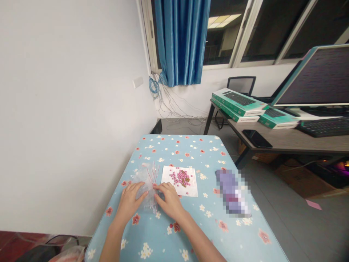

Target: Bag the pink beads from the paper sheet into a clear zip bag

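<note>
My left hand [131,199] and my right hand [169,199] rest on a small table with a light-blue flowered cloth [191,233]. Between them lies a pile of clear little plastic bags with red zip strips [147,180]. The left hand's fingers lie fairly flat on the bags. The right hand's fingertips pinch the edge of one bag at the pile's right side. Just beyond the right hand is a white paper sheet [191,188] carrying a heap of pink and brown round pills [181,177].
A blurred purple object [231,194] lies at the table's right side. To the right stands a desk [286,143] with a monitor, keyboard, phone and green boxes. White wall on the left; blue curtain [181,40] and loose cables behind.
</note>
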A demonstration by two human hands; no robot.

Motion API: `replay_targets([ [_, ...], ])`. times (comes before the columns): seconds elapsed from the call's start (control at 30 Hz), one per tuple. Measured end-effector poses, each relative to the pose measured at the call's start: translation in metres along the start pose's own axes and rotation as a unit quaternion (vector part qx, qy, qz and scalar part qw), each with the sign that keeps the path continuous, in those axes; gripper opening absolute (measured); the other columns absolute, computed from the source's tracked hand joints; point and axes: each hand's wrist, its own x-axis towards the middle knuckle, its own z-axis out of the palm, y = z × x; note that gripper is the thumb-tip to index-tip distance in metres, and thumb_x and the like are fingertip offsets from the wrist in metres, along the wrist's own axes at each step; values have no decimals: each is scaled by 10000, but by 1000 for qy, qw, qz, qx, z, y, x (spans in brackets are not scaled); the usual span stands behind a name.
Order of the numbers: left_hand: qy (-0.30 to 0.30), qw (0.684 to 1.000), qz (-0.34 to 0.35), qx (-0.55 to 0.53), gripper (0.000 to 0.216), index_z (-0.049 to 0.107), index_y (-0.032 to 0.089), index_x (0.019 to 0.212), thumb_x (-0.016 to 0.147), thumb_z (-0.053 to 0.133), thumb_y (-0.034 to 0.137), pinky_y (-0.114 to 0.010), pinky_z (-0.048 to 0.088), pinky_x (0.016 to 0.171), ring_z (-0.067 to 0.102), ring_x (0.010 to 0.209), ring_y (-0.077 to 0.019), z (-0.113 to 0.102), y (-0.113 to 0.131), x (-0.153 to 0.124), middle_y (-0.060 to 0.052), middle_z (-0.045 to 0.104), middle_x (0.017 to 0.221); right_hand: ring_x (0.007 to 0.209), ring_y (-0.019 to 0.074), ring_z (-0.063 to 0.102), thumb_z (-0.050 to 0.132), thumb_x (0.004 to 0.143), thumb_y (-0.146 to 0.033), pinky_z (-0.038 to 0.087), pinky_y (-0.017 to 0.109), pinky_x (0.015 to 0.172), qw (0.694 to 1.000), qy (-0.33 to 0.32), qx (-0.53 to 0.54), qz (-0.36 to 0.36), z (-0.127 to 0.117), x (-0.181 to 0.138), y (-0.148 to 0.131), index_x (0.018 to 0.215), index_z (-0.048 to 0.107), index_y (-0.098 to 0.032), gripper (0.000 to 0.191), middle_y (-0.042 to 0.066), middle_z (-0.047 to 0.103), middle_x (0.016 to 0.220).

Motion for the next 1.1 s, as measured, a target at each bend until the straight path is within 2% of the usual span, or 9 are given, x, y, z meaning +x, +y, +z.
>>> replay_targets([
  [0.2,40,998,11,-46,323,628,249,1071,805,585,428,-462,426,951,615,1010,-252,-6,10,4,-50,692,1044,945,208,528,549,869,-225,378,338,846,999,31,36,-5,-2,1,1,1063,645,-208,217,54,654,980],
  [0.37,69,990,24,-124,392,585,254,1133,754,650,328,-437,435,940,595,1029,-239,-12,34,14,-49,663,1096,871,179,574,512,890,-301,406,308,817,987,63,146,23,-8,6,10,1013,646,-194,211,48,671,953],
  [0.5,41,981,29,-189,476,558,262,1179,714,647,208,-427,438,941,565,1065,-235,-10,60,25,-46,635,1117,751,156,579,506,873,-318,422,266,721,973,70,212,59,-18,9,19,863,646,-172,203,28,661,798],
  [0.67,-14,974,31,-226,604,520,268,1251,677,598,98,-415,415,964,525,1085,-226,-1,87,35,-50,583,1129,663,141,553,526,839,-328,422,249,648,971,77,218,68,-36,4,25,753,615,-167,203,11,621,698],
  [0.73,-25,972,36,-233,616,517,266,1263,675,630,124,-414,419,955,526,1064,-228,3,93,38,-50,574,1102,631,137,544,514,839,-313,422,244,618,973,82,202,71,-44,1,26,733,603,-170,199,5,606,669],
  [0.87,-30,972,52,-226,678,523,269,1263,629,763,292,-432,423,938,531,1037,-247,9,99,43,-53,570,1075,626,141,547,479,845,-284,415,240,589,982,100,150,62,-57,-1,28,711,595,-172,210,9,602,665],
  [0.97,-10,977,69,-204,674,539,281,1241,618,782,368,-444,417,935,532,1031,-252,10,102,47,-52,578,1070,647,145,554,482,848,-279,410,244,609,986,113,114,51,-62,1,29,735,610,-172,202,13,620,689],
  [1.1,31,978,93,-184,553,569,254,1198,690,732,400,-437,413,941,532,1047,-250,9,106,53,-71,590,1095,671,150,559,448,893,-350,412,248,640,984,132,112,43,-68,2,32,773,618,-173,274,17,621,708],
])
